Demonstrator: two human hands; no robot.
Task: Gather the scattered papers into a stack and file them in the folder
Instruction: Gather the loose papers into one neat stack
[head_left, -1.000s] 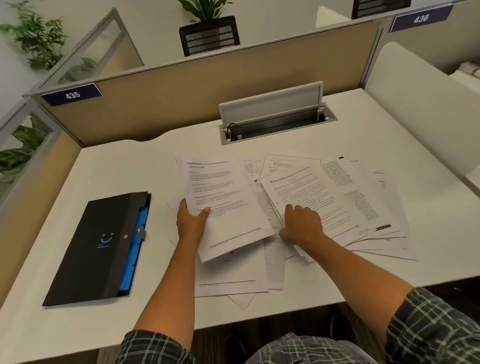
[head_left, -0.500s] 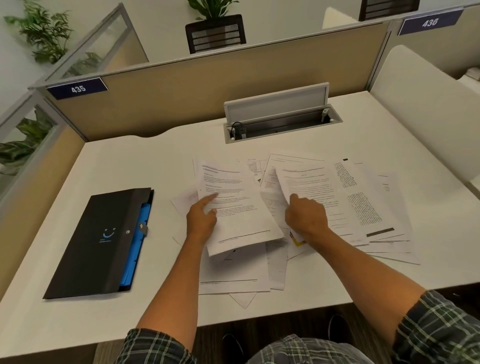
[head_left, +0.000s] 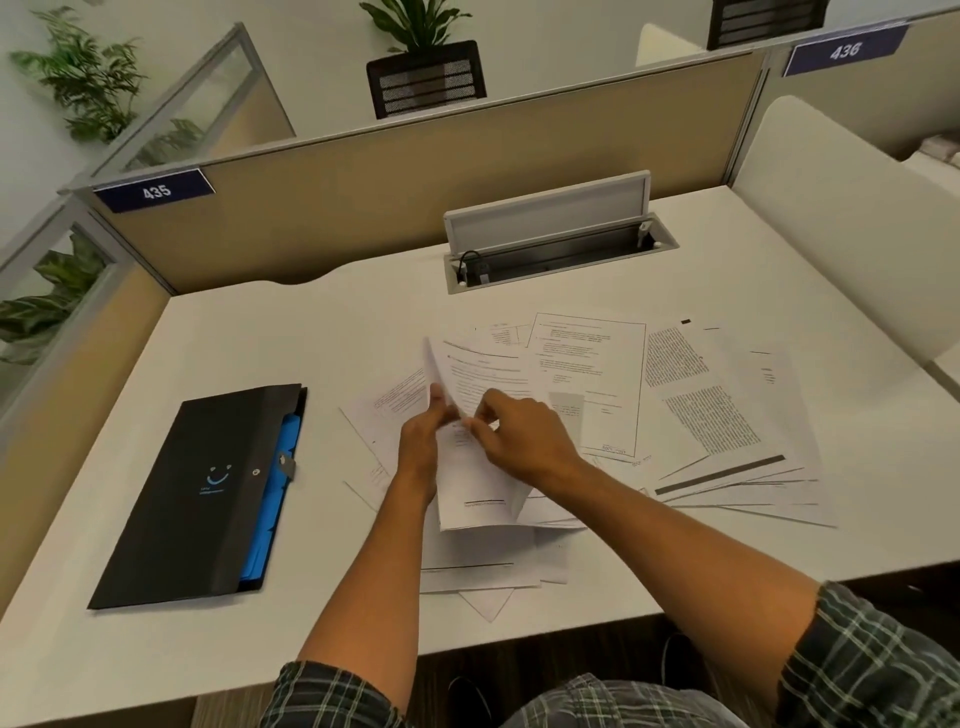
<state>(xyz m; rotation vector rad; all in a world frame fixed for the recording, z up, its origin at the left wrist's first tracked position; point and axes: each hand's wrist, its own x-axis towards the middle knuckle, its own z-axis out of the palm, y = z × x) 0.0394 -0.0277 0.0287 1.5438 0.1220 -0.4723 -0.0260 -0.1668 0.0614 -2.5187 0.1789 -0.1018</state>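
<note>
Several printed white papers lie fanned and overlapping across the middle and right of the white desk. My left hand grips the left edge of a few raised sheets, which stand tilted up off the pile. My right hand pinches those same sheets from the right, fingertips close to the left hand. A black folder with blue inner pockets showing along its right edge lies flat and closed on the left of the desk, apart from the papers.
An open cable tray with a raised grey lid sits in the desk behind the papers. Tan partition walls close off the back and left; a white divider stands on the right. The desk's front edge runs just below the papers.
Both hands have come together at the centre. The two separate sheets they held apart are now brought into one raised bundle held between them.
</note>
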